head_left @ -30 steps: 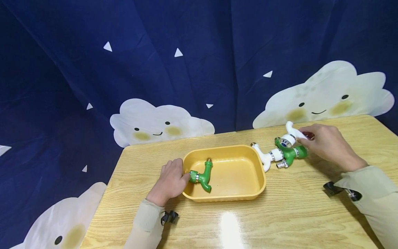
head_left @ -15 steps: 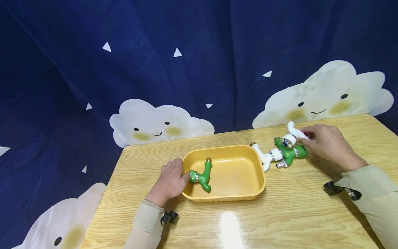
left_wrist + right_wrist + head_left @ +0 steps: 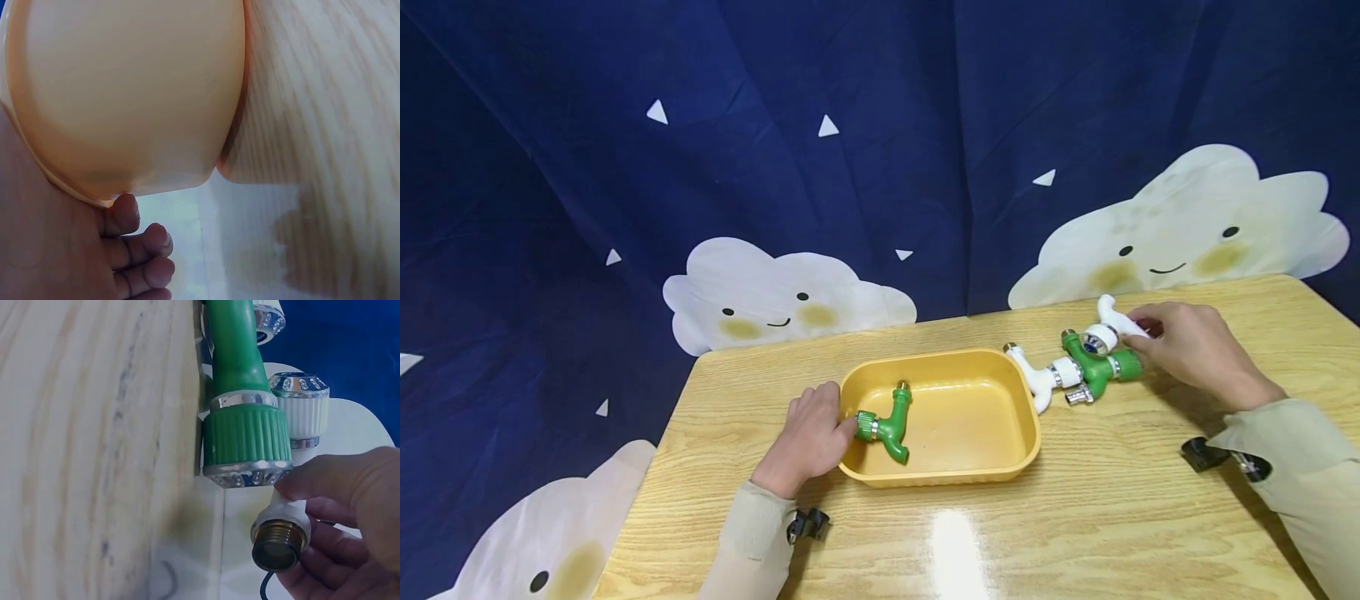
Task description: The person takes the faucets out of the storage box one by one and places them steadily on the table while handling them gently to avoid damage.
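My left hand (image 3: 808, 437) grips the left end of a yellow plastic basin (image 3: 943, 479), its thumb over the rim by the knob of a green faucet (image 3: 892, 427) lying inside. In the left wrist view the fingers (image 3: 147, 247) curl at the basin's outer wall (image 3: 131, 94). My right hand (image 3: 1195, 346) pinches a white faucet (image 3: 1120, 322) by its body, beside and over a second green faucet (image 3: 1097, 375) on the table. In the right wrist view the held faucet's brass threaded end (image 3: 278, 544) points toward the camera, and the green ribbed knob (image 3: 247, 434) is close by.
Another white faucet (image 3: 1041, 379) lies between the basin's right end and the green faucet. The wooden table (image 3: 1075, 517) meets a dark blue curtain (image 3: 865, 192) with cloud prints at its back edge. A black wrist mount (image 3: 1202, 454) sits under the right sleeve.
The white faucet in my right hand has shifted slightly to the right and lower over the green one. My left hand and the basin have stayed in place.
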{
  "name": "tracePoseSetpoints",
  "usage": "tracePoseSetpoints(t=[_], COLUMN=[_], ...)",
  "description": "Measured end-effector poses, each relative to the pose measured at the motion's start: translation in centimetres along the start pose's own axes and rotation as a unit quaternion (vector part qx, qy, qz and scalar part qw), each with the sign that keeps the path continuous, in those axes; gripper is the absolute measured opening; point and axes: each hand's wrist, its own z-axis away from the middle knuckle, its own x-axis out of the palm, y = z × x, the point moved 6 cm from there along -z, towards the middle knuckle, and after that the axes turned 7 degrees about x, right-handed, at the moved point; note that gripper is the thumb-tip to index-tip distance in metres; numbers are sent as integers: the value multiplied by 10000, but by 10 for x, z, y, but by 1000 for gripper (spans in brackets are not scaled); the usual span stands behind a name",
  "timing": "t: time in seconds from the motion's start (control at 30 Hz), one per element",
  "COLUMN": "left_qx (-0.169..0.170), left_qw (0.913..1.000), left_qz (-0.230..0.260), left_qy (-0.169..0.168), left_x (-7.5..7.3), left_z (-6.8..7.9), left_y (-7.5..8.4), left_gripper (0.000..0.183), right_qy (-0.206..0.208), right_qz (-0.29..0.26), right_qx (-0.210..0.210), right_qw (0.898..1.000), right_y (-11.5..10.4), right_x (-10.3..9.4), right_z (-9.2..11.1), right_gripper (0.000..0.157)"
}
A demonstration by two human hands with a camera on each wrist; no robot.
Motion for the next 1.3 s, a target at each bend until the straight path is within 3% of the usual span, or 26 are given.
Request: tracePoseSetpoints(t=[0.4, 0.93, 1.3], left_qx=[-51, -58, -47], left_qw=[10000, 9999, 9999], left_qz=[71, 84, 120], left_qy=[-21, -32, -21], left_x=[1, 2, 1], left_z=[2, 0, 0], left_y=[-1, -1, -1], left_gripper=[19, 18, 19], right_qy=[16, -196, -587], right_qz=[89, 116, 95], right_qx=[-68, 386, 598], right_qw=[9999, 9990, 9964], right_y=[3, 13, 19], right_x=[1, 8, 11], right_z=[1, -1, -3], right_gripper=[32, 34, 37])
